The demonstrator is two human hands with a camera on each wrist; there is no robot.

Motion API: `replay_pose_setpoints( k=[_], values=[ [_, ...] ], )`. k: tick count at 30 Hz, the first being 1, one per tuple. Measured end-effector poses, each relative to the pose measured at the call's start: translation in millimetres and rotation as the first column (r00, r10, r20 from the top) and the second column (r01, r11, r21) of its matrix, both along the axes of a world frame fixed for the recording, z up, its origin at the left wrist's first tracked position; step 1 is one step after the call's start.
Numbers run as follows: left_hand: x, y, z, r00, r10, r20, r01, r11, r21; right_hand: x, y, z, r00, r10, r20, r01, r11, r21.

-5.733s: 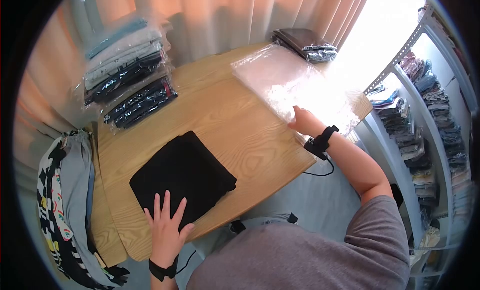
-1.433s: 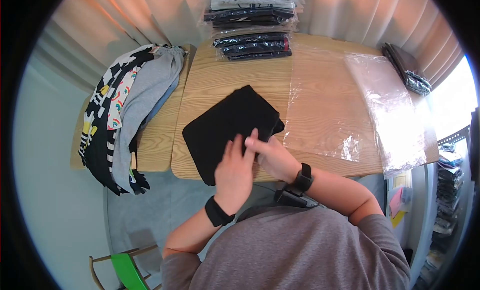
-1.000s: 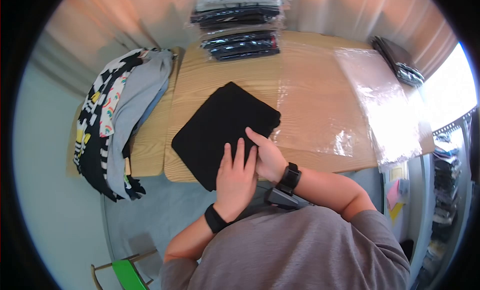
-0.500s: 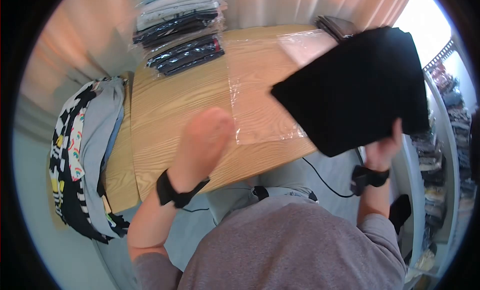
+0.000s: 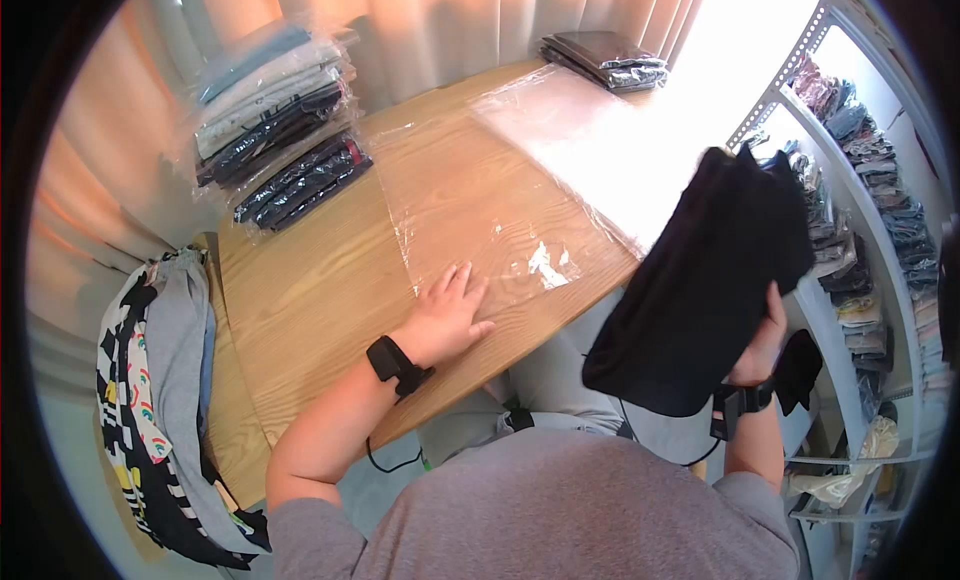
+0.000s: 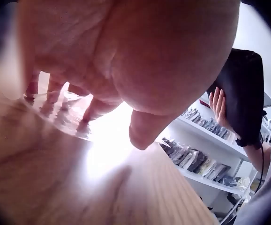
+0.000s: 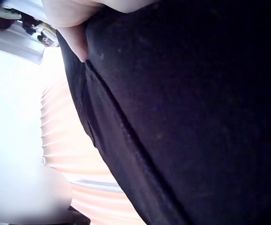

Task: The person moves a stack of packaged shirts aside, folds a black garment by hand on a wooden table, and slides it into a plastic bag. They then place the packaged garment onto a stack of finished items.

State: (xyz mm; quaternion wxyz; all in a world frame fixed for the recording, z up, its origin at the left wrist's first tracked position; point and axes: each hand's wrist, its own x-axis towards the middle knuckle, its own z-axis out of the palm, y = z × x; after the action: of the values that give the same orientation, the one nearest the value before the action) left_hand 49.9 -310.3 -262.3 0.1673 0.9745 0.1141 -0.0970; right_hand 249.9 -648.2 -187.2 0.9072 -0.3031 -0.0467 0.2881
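Observation:
A folded black garment [image 5: 690,280] is held up off the table's right side by my right hand [image 5: 762,342], the thumb showing on its near face. In the right wrist view the black cloth [image 7: 196,108] fills most of the picture, a fold line running down from the thumb [image 7: 78,42]. My left hand [image 5: 447,312] lies on the table with fingers spread, at the lower left edge of a flat clear plastic bag [image 5: 545,263]. From the left wrist, my fingers [image 6: 95,108] show touching the clear film.
More clear bags [image 5: 570,130] lie at the table's right. Bagged clothes [image 5: 285,120] are stacked at the back left, a dark bagged bundle [image 5: 605,60] at the back right. Loose trousers [image 5: 175,340] hang over the left side. Shelves of packed clothes [image 5: 845,250] stand right.
The black garment has left the table, gripped by my right hand, and now hangs lower and more upright than half a second ago. My left hand has come down onto the clear bag's edge.

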Motion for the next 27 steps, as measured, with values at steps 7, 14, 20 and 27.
replay_pose_setpoints(
  k=[7,14,20,27],
  values=[
    [16.8,20.0,-3.3,0.869,0.107,0.484,-0.071,0.993,-0.091,2.9,76.0,-25.8,0.796,0.552,-0.248,-0.576,0.817,-0.03],
    [31.0,26.5,25.2,0.71,0.039,0.703,0.04,0.995,-0.096,-22.0,119.5,-75.3,0.58,0.759,-0.294,-0.778,0.624,0.074],
    [22.4,24.5,27.4,0.767,-0.046,0.64,0.065,0.998,-0.005,-19.2,126.8,-95.3,0.529,0.768,-0.361,-0.802,0.592,0.085],
    [8.4,15.0,32.6,0.812,-0.009,0.584,0.105,0.986,-0.13,7.6,137.6,-80.5,0.528,0.727,-0.439,-0.809,0.588,0.003]
  ],
)
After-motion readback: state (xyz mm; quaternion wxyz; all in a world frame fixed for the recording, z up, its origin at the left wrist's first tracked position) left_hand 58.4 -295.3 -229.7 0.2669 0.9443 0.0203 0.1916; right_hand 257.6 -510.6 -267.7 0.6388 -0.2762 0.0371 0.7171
